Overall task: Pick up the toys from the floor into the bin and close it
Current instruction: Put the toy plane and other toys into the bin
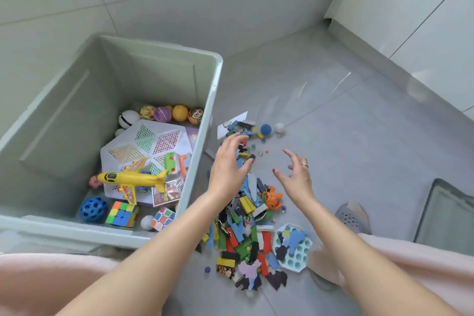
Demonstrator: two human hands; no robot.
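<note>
Both hands empty, fingers spread: left hand (229,165) and right hand (295,177) hover over the toy pile (248,226) on the floor (359,136), just right of the open bin (215,90) holding a plane (129,179), cubes, balls.

- Left hand (227,169): bare, no ring to be seen, nails painted dark red.
- Right hand (295,177): bare, thin gold ring (304,165) on one finger, nails painted red.
- Both forearms bare; no sleeves in view.
- Pale pink garment (38,287) over both legs at the bottom edge.
- Grey perforated shoe (352,217) on the right foot.
</note>
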